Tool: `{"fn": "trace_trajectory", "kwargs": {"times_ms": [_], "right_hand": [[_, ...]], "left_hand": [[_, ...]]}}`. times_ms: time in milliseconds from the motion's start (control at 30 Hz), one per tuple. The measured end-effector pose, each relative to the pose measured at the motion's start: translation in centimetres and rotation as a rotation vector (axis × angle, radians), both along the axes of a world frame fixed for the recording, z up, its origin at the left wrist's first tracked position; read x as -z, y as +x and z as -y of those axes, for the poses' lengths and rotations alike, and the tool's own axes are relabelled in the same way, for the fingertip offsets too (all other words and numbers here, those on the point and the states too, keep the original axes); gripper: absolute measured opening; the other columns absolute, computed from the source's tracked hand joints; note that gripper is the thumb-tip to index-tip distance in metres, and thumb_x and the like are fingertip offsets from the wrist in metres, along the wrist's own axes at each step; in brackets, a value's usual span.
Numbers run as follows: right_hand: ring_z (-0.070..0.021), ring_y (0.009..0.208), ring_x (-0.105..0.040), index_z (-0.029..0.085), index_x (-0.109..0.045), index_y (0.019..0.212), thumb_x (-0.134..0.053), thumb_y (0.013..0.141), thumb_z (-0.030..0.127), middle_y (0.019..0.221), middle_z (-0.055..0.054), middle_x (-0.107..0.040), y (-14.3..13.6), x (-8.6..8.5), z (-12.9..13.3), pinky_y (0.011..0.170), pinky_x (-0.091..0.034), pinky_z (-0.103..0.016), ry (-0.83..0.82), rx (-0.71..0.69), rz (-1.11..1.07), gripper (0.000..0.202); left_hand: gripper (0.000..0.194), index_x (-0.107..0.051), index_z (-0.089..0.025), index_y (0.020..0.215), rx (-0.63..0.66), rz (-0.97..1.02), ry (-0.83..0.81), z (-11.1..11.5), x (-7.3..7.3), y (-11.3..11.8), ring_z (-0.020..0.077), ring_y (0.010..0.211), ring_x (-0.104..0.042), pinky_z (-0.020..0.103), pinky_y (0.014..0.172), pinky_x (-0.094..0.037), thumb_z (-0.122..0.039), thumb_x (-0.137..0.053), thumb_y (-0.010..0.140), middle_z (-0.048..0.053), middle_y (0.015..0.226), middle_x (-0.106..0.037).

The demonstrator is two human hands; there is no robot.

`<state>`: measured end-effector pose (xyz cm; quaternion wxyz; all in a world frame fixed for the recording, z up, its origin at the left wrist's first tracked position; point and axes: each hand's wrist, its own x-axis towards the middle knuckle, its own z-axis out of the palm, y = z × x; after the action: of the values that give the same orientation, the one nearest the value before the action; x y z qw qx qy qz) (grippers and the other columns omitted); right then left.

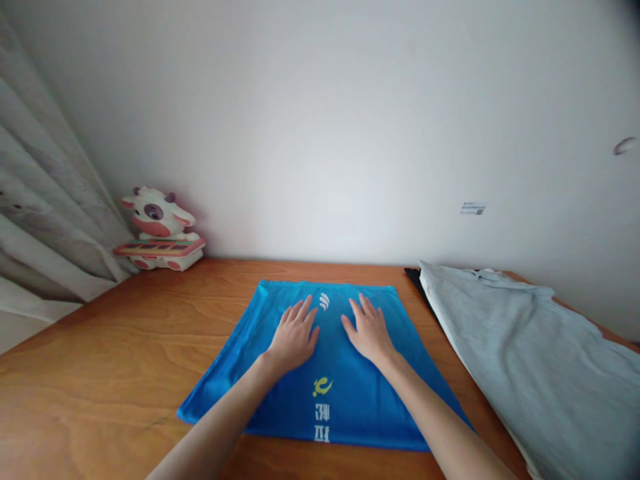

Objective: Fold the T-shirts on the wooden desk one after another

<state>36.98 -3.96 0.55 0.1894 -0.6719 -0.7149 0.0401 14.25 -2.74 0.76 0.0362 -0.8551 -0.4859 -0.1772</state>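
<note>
A blue piece of clothing (pixel 350 400) lies spread flat on the wooden table, lighter blue at its far edge and darker at the near one. White and yellow print runs down its middle. My left hand (pixel 294 335) rests palm down on the cloth, left of the small white logo, with its fingers stretched out. On the other side of that logo, my right hand (pixel 369 330) also lies flat with fingers apart. Neither hand grips the fabric. Whether it is folded underneath cannot be seen.
Light grey garments (pixel 520 340) lie on the right of the wooden table (pixel 115 340), with a black edge showing beneath. A cow-shaped toy keyboard (pixel 160 230) stands at the back left beside a pale curtain (pixel 45 187). A white wall (pixel 330 133) rises behind the table.
</note>
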Motion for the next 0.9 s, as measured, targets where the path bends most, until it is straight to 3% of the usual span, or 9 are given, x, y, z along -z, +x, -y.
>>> {"fn": "trace_trajectory", "kwargs": {"times_ms": [67,133,233,333,500,667,767,833,900], "right_hand": [[-0.0372,0.151,-0.025,0.011,-0.045,0.150,-0.037,0.101,0.048,0.162,-0.022,-0.029,-1.1,-0.1,1.6,0.119,-0.019,-0.061,-0.013,-0.022,0.025,0.062],[-0.0359,0.151,-0.025,0.013,-0.047,0.149,-0.035,0.102,0.049,0.162,-0.020,-0.030,-1.0,0.0,2.8,0.119,-0.018,-0.060,-0.007,-0.022,0.038,0.061],[-0.0338,0.150,-0.029,0.014,-0.050,0.147,-0.035,0.101,0.052,0.161,-0.019,-0.034,0.4,0.4,3.9,0.120,-0.020,-0.057,-0.013,0.027,0.061,0.062],[-0.0311,0.150,-0.031,0.016,-0.048,0.149,-0.038,0.100,0.054,0.160,-0.017,-0.037,1.9,0.6,4.6,0.121,-0.020,-0.052,-0.040,0.053,0.094,0.063],[-0.0317,0.152,-0.026,0.020,-0.042,0.154,-0.036,0.099,0.062,0.163,-0.014,-0.031,3.4,0.7,6.6,0.122,-0.018,-0.053,-0.074,0.018,0.101,0.069],[-0.0318,0.151,-0.026,0.022,-0.042,0.154,-0.035,0.097,0.066,0.162,-0.013,-0.033,4.3,1.9,8.6,0.122,-0.018,-0.054,-0.019,0.011,0.064,0.072],[-0.0333,0.149,-0.031,0.020,-0.048,0.150,-0.038,0.098,0.062,0.160,-0.015,-0.038,4.6,1.7,9.7,0.121,-0.022,-0.057,0.003,0.026,0.053,0.068],[-0.0331,0.145,-0.039,0.020,-0.057,0.141,-0.040,0.099,0.055,0.156,-0.015,-0.044,5.1,0.6,11.0,0.120,-0.026,-0.056,0.041,-0.027,0.039,0.058],[-0.0307,0.137,-0.049,0.025,-0.067,0.127,-0.042,0.099,0.049,0.149,-0.012,-0.053,6.1,-1.1,12.9,0.118,-0.032,-0.053,0.075,-0.170,0.024,0.044]], "left_hand": [[0.053,-0.055,-0.022,0.143,0.011,-0.041,-0.019,1.6,0.2,-0.5,0.0352,0.145,-0.040,0.056,0.118,-0.031,-0.051,-0.041,0.100,0.013,0.161,-0.038],[0.059,-0.056,-0.021,0.142,-0.042,-0.055,-0.031,2.2,0.5,-2.6,0.0359,0.145,-0.039,0.057,0.119,-0.030,-0.058,-0.040,0.099,0.013,0.160,-0.040],[0.065,-0.052,-0.021,0.147,-0.157,-0.048,-0.056,2.3,1.1,-6.5,0.0350,0.147,-0.037,0.056,0.120,-0.028,-0.063,-0.038,0.099,0.014,0.158,-0.042],[0.070,-0.043,-0.020,0.153,-0.220,-0.057,-0.079,2.7,1.5,-8.7,0.0345,0.148,-0.034,0.058,0.121,-0.025,-0.064,-0.037,0.098,0.014,0.159,-0.039],[0.072,-0.041,-0.022,0.154,-0.244,-0.090,-0.104,4.5,1.4,-9.0,0.0357,0.150,-0.029,0.060,0.120,-0.024,-0.065,-0.040,0.097,0.013,0.161,-0.033],[0.068,-0.043,-0.024,0.153,-0.214,-0.083,-0.088,6.3,1.2,-9.4,0.0356,0.150,-0.031,0.061,0.119,-0.026,-0.062,-0.043,0.097,0.013,0.161,-0.036],[0.060,-0.052,-0.022,0.147,-0.132,-0.025,-0.029,8.3,0.0,-9.9,0.0361,0.145,-0.040,0.058,0.117,-0.034,-0.056,-0.047,0.097,0.015,0.159,-0.041],[0.047,-0.059,-0.025,0.140,0.035,-0.005,-0.024,10.2,-1.7,-10.7,0.0322,0.138,-0.050,0.050,0.114,-0.043,-0.045,-0.050,0.098,0.012,0.155,-0.047],[0.036,-0.064,-0.030,0.131,0.228,-0.033,-0.065,12.1,-3.7,-12.0,0.0269,0.128,-0.060,0.041,0.109,-0.049,-0.035,-0.052,0.098,0.008,0.146,-0.058]]}}
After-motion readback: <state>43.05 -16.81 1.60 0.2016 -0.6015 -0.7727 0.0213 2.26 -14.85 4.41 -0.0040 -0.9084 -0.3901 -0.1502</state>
